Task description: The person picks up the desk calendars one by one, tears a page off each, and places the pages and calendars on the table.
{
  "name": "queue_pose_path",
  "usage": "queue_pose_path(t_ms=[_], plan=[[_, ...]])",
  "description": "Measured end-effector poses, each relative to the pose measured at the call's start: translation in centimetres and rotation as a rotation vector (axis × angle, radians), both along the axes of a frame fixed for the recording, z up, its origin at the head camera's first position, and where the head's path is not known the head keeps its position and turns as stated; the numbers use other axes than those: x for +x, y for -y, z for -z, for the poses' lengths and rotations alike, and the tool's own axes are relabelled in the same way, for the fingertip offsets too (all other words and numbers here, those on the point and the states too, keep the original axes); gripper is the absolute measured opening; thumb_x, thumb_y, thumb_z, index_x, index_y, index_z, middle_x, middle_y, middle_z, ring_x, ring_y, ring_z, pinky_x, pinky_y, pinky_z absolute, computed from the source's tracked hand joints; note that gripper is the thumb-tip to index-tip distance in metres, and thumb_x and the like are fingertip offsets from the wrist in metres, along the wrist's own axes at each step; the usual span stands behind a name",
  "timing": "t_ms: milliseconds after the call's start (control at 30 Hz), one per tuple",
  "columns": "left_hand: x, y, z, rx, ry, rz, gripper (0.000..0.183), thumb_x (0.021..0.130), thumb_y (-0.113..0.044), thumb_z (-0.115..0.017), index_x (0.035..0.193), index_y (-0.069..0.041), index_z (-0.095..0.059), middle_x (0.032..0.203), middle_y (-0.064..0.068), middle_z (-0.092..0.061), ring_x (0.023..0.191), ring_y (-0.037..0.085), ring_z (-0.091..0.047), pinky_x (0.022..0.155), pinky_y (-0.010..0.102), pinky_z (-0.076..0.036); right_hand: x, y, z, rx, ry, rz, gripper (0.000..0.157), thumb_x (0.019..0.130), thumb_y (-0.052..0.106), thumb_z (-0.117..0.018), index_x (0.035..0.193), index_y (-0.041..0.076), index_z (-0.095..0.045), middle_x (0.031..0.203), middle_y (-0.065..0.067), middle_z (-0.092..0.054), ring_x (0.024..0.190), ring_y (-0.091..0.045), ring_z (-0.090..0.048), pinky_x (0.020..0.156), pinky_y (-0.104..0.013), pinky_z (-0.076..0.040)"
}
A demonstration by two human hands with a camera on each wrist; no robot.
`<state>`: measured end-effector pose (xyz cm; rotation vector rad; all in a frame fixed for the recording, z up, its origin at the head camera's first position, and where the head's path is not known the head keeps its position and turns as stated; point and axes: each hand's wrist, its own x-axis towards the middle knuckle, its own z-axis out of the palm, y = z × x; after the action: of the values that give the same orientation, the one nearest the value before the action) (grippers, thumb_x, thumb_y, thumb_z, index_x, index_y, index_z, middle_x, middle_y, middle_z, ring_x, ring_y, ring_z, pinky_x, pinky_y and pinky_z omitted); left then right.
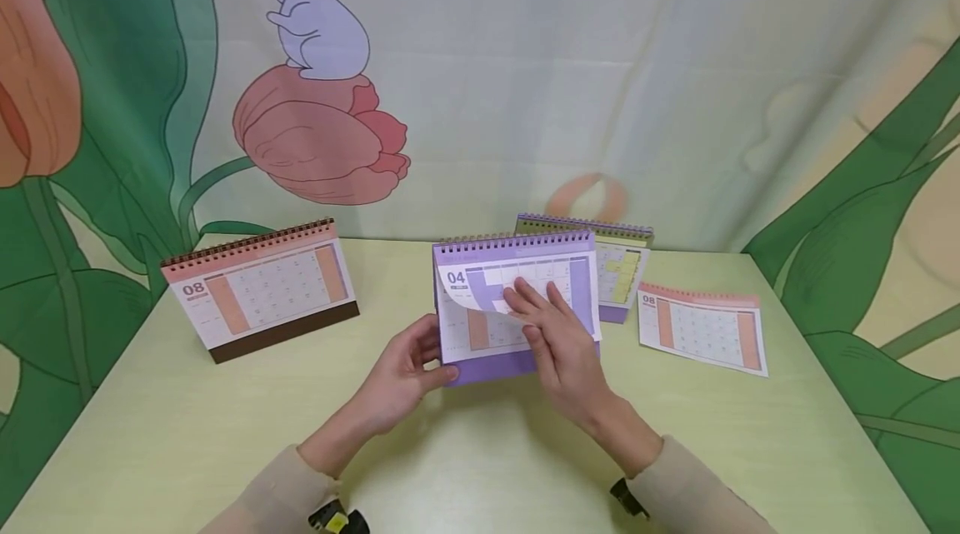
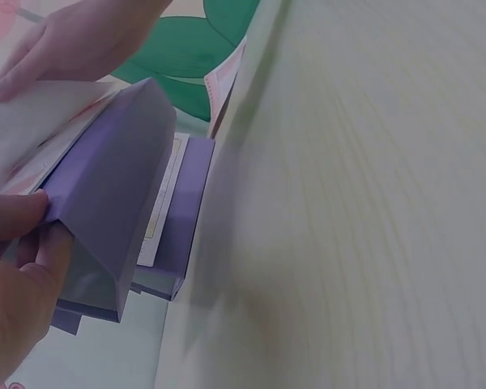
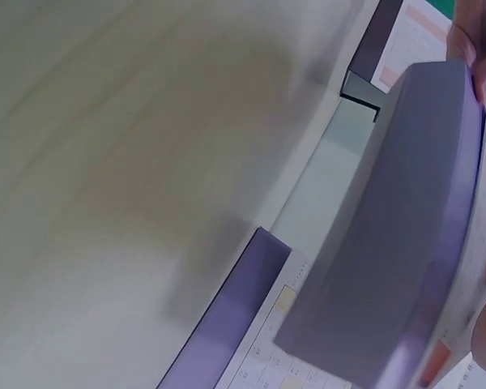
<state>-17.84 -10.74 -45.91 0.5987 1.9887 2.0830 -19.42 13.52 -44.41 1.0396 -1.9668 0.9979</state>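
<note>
A purple desk calendar [image 1: 491,369] is held up off the table in the middle of the head view. My left hand [image 1: 397,377] grips its lower left corner, thumb in front and fingers behind the purple base [image 2: 117,170]. The top page [image 1: 459,280], marked 04, curls up at its lower left, and a page with an orange column shows underneath. My right hand [image 1: 564,351] lies over this page with its fingers extended and touching the paper. In the right wrist view, the calendar's base [image 3: 381,219] hides most of that hand.
A pink calendar [image 1: 273,288] marked 08, with a dark brown base, stands at the left. Behind the held calendar stands a yellow-green calendar [image 1: 622,271] with a purple base. A loose 08 sheet [image 1: 705,330] lies at the right. A printed curtain [image 1: 480,101] hangs behind the table [image 1: 480,467].
</note>
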Motion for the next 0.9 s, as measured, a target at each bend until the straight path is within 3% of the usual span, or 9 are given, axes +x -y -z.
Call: queue_pose_path(t_ms=[167,300,367,433,533,600,667,733,900], plan=[[0.2,0.2,0.2,-0.024,-0.003,-0.004,0.059,0.092,0.021,-0.058,0.146,0.003,-0.046,0.139,0.023,-0.057,0.122,0.038,-0.06,0.096,0.035,-0.055,-0.1,-0.2,-0.1,0.049,-0.017,0.005,0.045,0.113,0.027,-0.037,0.127,-0.006,-0.065,0.134,-0.016,-0.065,0.13,-0.037,-0.057,0.113,-0.054,-0.038],[0.2,0.4,0.1,-0.042,-0.003,-0.003,0.061,0.092,0.02,-0.058,0.148,0.0,-0.046,0.141,0.02,-0.057,0.124,0.037,-0.059,0.097,0.035,-0.054,-0.1,-0.4,-0.2,0.034,0.066,-0.038,0.042,0.113,0.023,-0.037,0.133,-0.006,-0.061,0.137,-0.016,-0.064,0.134,-0.033,-0.054,0.115,-0.053,-0.035],[0.2,0.5,0.0,-0.047,-0.004,-0.006,0.062,0.092,0.02,-0.059,0.149,-0.001,-0.046,0.141,0.019,-0.057,0.124,0.037,-0.059,0.097,0.035,-0.054,0.0,-0.4,-0.3,-0.006,0.139,-0.066,0.037,0.112,0.014,-0.04,0.136,-0.007,-0.059,0.138,-0.016,-0.063,0.104,-0.019,-0.07,0.117,-0.051,-0.033],[0.1,0.6,0.1,-0.05,-0.009,-0.004,0.063,0.091,0.021,-0.058,0.149,-0.001,-0.045,0.141,0.02,-0.057,0.124,0.037,-0.059,0.097,0.035,-0.054,0.2,-0.6,-0.3,-0.054,0.221,-0.07,0.028,0.109,0.004,-0.042,0.124,-0.007,-0.064,0.111,-0.014,-0.073,0.107,-0.016,-0.069,0.117,-0.044,-0.033],[0.1,0.7,0.2,-0.047,-0.022,0.004,0.064,0.09,0.022,-0.058,0.15,0.001,-0.044,0.14,0.022,-0.057,0.122,0.038,-0.059,0.097,0.035,-0.054,0.6,-0.9,-0.5,-0.142,0.391,-0.087,0.021,0.107,-0.003,-0.043,0.111,-0.006,-0.064,0.104,-0.014,-0.073,0.101,-0.015,-0.067,0.112,-0.033,-0.04],[0.0,0.8,0.3,-0.052,-0.034,0.01,0.065,0.09,0.022,-0.058,0.15,0.002,-0.043,0.139,0.022,-0.057,0.121,0.037,-0.06,0.097,0.035,-0.054,0.8,-1.1,-0.7,-0.192,0.514,-0.101,0.021,0.109,0.002,-0.04,0.102,-0.004,-0.059,0.096,-0.014,-0.07,0.122,-0.024,-0.059,0.103,-0.026,-0.047],[-0.1,0.9,0.4,-0.058,-0.044,0.01,0.065,0.09,0.022,-0.058,0.15,0.002,-0.043,0.138,0.022,-0.057,0.12,0.037,-0.06,0.096,0.035,-0.054,0.8,-1.3,-1.1,-0.242,0.631,-0.124,0.026,0.112,0.008,-0.037,0.107,-0.006,-0.059,0.115,-0.021,-0.068,0.109,-0.025,-0.062,0.093,-0.025,-0.051],[-0.2,0.9,0.5,-0.06,-0.05,0.011,0.066,0.089,0.022,-0.058,0.15,0.002,-0.043,0.137,0.023,-0.057,0.118,0.037,-0.061,0.096,0.035,-0.055,0.8,-1.5,-1.4,-0.269,0.717,-0.136,0.031,0.113,0.014,-0.036,0.11,-0.008,-0.057,0.112,-0.022,-0.065,0.101,-0.023,-0.061,0.087,-0.027,-0.051],[-0.3,1.0,0.5,-0.057,-0.054,0.021,0.063,0.089,0.023,-0.058,0.147,0.003,-0.045,0.134,0.025,-0.057,0.114,0.038,-0.061,0.093,0.036,-0.056,0.4,-2.1,-1.6,-0.433,0.946,-0.24,0.049,0.113,0.029,-0.037,0.138,-0.012,-0.048,0.125,-0.01,-0.061,0.116,-0.015,-0.056,0.1,-0.027,-0.046]])
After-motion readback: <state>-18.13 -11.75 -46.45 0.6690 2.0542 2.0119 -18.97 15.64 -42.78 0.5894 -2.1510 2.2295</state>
